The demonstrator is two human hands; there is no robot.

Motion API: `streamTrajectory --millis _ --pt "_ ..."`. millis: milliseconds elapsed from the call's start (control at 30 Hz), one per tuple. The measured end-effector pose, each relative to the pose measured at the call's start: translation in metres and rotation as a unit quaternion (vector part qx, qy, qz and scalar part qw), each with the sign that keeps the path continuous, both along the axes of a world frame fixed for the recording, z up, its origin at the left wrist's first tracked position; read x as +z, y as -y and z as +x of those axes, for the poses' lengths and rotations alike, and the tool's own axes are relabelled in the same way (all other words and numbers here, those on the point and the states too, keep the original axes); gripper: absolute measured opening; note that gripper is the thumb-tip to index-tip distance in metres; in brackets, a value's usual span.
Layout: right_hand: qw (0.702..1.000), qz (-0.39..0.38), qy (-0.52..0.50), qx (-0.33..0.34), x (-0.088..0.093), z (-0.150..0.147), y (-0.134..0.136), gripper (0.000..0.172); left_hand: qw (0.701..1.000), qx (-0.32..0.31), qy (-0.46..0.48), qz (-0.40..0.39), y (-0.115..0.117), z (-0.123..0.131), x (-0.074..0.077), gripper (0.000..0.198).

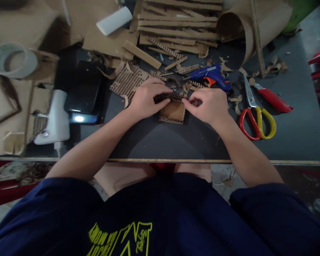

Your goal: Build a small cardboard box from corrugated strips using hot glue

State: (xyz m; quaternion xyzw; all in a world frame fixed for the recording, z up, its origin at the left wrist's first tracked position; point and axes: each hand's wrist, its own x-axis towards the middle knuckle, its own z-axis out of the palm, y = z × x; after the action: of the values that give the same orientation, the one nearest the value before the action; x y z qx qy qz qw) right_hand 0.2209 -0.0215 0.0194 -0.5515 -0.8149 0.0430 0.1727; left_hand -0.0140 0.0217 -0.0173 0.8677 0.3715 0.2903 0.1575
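Note:
A small square cardboard piece (172,112) with corrugated edges lies on the dark tabletop between my hands. Along its far edge runs a narrow corrugated cardboard strip (173,98). My left hand (150,96) pinches the strip's left end between thumb and fingers. At the other end, the thumb and fingertips of my right hand (206,104) are closed on the strip. Part of the strip is hidden behind my fingers. Just beyond my right hand lies a blue glue gun (212,75) with an orange trigger. A ribbed cardboard sheet (129,81) lies beyond my left hand.
Scissors (256,115) and a red-handled cutter (274,97) lie at the right. Cardboard strips (178,25) are stacked at the back beside a cardboard roll (245,28). On the left are clear tape (13,60), a black box with a light (84,92) and a white device (54,119).

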Motion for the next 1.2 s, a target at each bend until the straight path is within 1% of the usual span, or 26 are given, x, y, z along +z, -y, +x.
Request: streamTrajectory --millis 67,133,200,267,333,400,500,600,667,833,967,1133,1200 --pt "0.999 -0.028 0.010 -0.012 0.0037 -0.0014 0.0016 0.046 1.000 -0.007 0.001 0.004 -0.0001 0.0003 -0.0002 0.032" --pt "0.997 -0.066 0.021 -0.018 0.0066 -0.0032 0.0025 0.048 1.000 -0.015 0.002 0.011 0.0009 0.0007 0.0003 0.031" --pt "0.995 -0.098 0.029 -0.020 0.0075 -0.0049 0.0026 0.043 1.000 -0.013 0.003 0.018 0.0026 0.0007 0.0018 0.030" --pt "0.993 -0.110 0.032 -0.015 0.0068 -0.0056 0.0020 0.036 1.000 0.004 0.004 0.022 0.0042 0.0002 0.0037 0.030" --pt "0.993 -0.112 0.030 -0.001 0.0055 -0.0055 0.0012 0.032 0.999 0.019 0.006 0.025 0.0049 -0.0006 0.0056 0.031" --pt "0.993 -0.110 0.027 0.016 0.0045 -0.0051 0.0008 0.032 1.000 0.014 0.005 0.027 0.0048 -0.0010 0.0071 0.032" --pt "0.991 -0.117 0.016 0.055 0.0043 -0.0055 0.0011 0.034 0.999 -0.024 0.004 0.026 0.0043 -0.0001 0.0081 0.036" --pt "0.988 -0.123 0.003 0.093 0.0046 -0.0066 0.0020 0.029 0.998 -0.059 0.008 0.028 0.0042 0.0014 0.0079 0.039" --pt "0.987 -0.122 -0.003 0.105 0.0045 -0.0068 0.0025 0.028 0.997 -0.072 0.005 0.031 0.0040 0.0018 0.0071 0.040" --pt "0.984 -0.135 -0.001 0.115 0.0051 -0.0051 0.0018 0.031 0.997 -0.066 -0.013 0.029 0.0025 0.0019 0.0033 0.033" --pt "0.983 -0.143 0.011 0.115 0.0064 -0.0053 0.0018 0.030 0.998 -0.050 -0.015 0.026 0.0028 0.0026 0.0019 0.029" --pt "0.986 -0.120 0.022 0.111 0.0050 -0.0054 0.0027 0.029 0.999 -0.045 -0.019 0.018 0.0042 0.0031 0.0018 0.027" --pt "0.990 -0.096 0.012 0.106 0.0028 -0.0038 0.0029 0.029 0.999 -0.046 -0.016 0.018 0.0040 0.0031 0.0017 0.027"
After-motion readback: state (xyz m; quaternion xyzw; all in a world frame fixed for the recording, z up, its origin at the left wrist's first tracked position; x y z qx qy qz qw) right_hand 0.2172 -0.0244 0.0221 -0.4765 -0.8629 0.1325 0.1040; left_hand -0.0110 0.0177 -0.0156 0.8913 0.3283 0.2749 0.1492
